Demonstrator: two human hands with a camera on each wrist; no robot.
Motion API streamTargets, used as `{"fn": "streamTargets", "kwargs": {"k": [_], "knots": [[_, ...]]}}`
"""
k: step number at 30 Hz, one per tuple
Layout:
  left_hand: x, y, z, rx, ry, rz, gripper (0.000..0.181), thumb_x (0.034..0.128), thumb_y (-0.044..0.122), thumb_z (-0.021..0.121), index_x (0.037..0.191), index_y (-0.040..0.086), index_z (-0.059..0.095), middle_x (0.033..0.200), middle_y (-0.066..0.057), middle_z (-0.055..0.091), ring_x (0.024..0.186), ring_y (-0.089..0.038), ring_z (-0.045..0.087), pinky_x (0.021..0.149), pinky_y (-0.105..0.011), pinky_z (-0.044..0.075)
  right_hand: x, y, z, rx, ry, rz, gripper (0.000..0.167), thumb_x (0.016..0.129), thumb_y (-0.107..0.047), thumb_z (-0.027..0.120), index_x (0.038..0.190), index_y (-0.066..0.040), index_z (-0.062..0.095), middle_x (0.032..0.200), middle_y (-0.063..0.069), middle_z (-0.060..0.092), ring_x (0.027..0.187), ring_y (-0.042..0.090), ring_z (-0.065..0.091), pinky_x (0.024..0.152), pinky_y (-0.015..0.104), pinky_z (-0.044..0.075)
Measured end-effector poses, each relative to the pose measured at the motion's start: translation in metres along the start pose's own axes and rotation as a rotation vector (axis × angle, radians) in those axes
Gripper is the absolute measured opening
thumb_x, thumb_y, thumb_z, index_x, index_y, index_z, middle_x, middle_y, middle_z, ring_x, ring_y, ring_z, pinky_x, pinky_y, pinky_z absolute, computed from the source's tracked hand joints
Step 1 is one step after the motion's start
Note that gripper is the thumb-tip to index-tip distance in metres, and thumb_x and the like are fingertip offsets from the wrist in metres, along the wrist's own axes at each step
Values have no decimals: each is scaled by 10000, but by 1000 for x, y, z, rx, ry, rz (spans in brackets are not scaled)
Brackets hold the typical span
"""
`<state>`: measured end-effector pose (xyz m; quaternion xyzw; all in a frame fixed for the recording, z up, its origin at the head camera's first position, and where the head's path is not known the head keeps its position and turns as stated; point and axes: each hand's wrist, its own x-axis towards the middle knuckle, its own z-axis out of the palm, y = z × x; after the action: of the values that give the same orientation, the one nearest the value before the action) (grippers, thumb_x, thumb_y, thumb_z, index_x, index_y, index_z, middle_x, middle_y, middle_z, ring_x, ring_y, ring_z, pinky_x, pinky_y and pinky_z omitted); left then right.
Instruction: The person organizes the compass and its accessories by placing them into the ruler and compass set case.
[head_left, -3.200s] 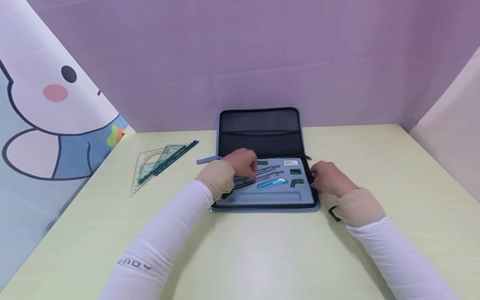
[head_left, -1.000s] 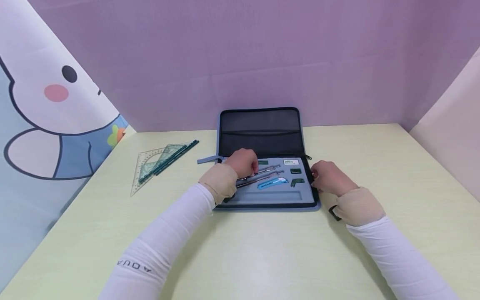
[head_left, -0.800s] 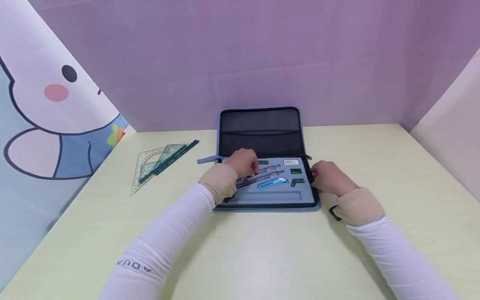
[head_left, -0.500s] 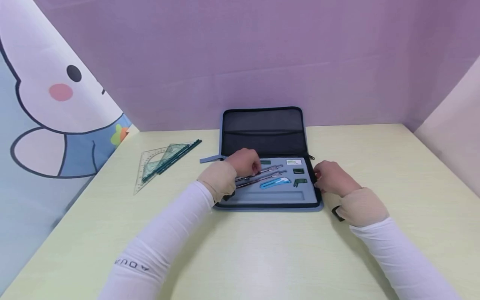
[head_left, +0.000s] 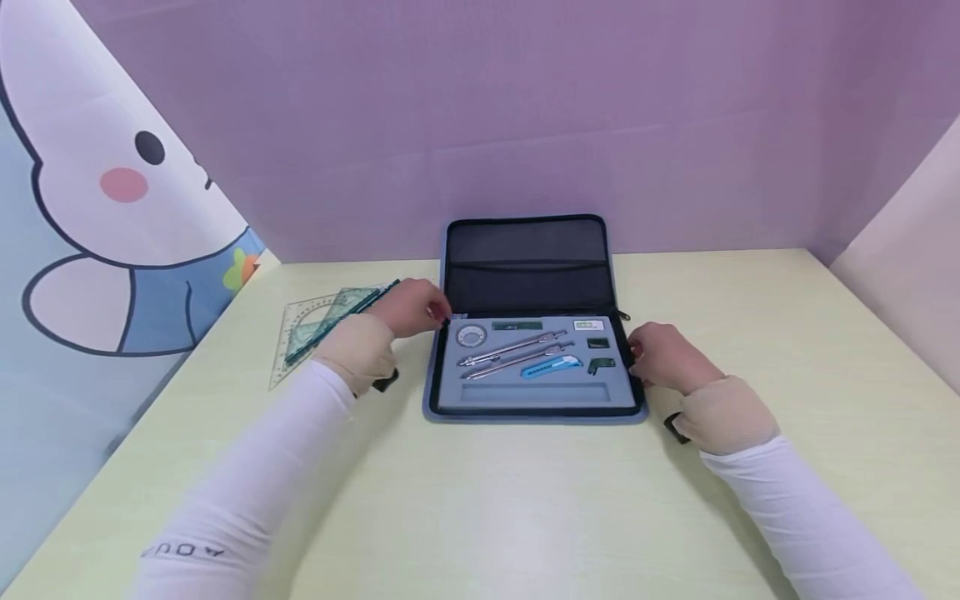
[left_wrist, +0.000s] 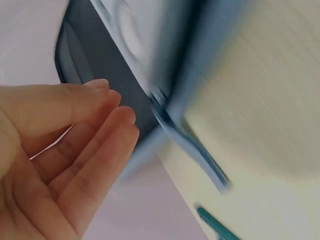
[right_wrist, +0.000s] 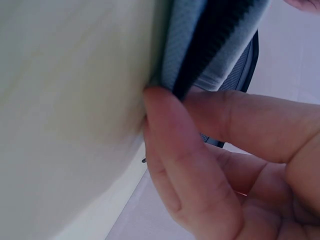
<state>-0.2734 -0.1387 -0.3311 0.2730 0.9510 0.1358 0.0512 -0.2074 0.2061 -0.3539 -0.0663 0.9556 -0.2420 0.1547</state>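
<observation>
Visibly, right hand (head_left: 666, 357) pinches case (head_left: 527, 289); left hand (head_left: 411, 307) nearby.

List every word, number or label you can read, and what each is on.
"AQU": on the left sleeve, upside down; a further letter is only partly visible.
Too small to read: print on the white block in the case.
Too small to read: markings on the clear set square and round disc.

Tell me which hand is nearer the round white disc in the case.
Left. The left hand is by the left edge of the case, near the round white disc; the right hand pinches the case's right edge, much farther from it.
</observation>
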Motion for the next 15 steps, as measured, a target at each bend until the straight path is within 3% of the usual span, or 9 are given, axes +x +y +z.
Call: {"fn": "streamTargets", "kwargs": {"k": [5,10,15], "knots": [[-19,-33,-10,18,36,-89,188,797,-36,631,975,-38,692,929,-141,696,888,-279,641,832,-402,496,2,0,0,-1,3,-4,404,797,92,595,1162,226,484,1054,325,568,810,273,618,628,294,552],[-37,-56,-24,60,40,-264,206,830,-19,612,1024,-57,670,1038,-204,663,987,-351,602,886,-454,468,4,2,-1,-1,-3,3,409,799,91,595,1167,227,480,1077,337,562,825,280,618,636,296,552],[-49,-81,-29,69,17,-392,242,841,-8,561,1058,-56,655,1101,-237,629,1025,-392,569,881,-491,460,6,4,-1,-12,-3,-5,406,798,89,597,1163,224,485,1059,325,567,821,278,610,634,297,550]]}}
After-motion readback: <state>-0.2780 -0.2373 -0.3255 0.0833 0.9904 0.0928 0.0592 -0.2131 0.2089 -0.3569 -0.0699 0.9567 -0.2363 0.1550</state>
